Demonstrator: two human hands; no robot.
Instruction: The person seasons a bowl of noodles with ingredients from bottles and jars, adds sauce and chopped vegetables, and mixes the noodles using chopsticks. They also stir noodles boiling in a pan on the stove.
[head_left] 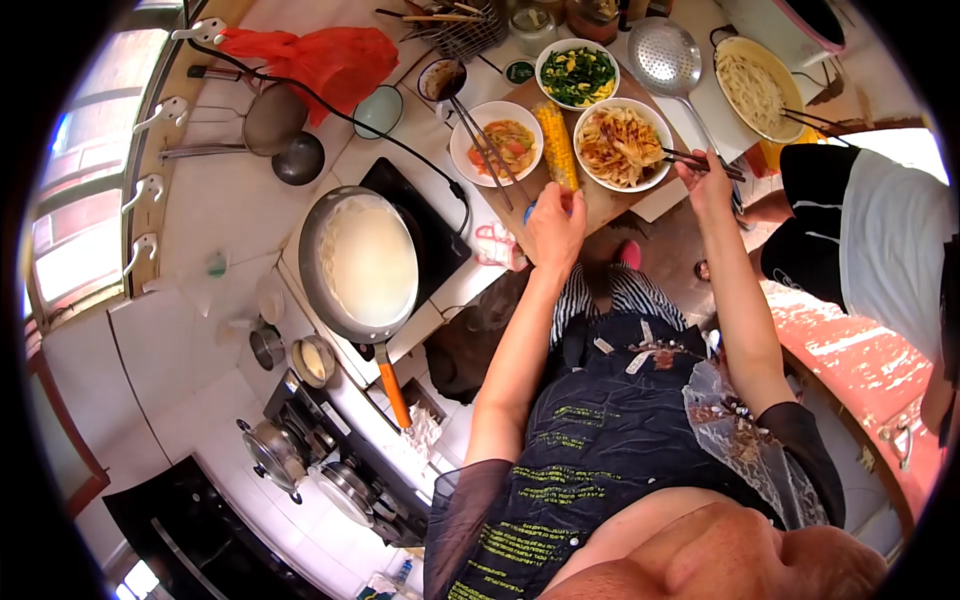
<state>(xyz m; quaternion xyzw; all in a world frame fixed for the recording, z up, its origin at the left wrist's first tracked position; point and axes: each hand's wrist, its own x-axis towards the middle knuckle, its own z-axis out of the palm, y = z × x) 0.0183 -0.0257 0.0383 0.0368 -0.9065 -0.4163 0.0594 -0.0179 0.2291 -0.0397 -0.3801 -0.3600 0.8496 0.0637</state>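
Head view, from where one stands in this kitchen. The right hand [708,185] is closed on a pair of dark chopsticks [690,160], tips in a tangle of browned strips [618,145]; the step in hand appears to be loosening or lifting these. A lift from here would call for tips pressed together and a slow pull, since the strips look interlaced. The left hand [557,228] lies at the near end of a corn cob [555,140]; whether it grips the cob cannot be told.

Materials: the strips, broad, limp and glossy at the edges, fill a round white bowl [640,186] on a wooden board [602,203]. The cob is straight, yellow and beaded with kernels. Beside it, a second bowl [458,155] holds soft red-orange pieces, thin brown chopsticks [478,140] laid across. Further left, a grey frying pan [314,285] with a smooth orange handle [393,388] contains a pale, even layer
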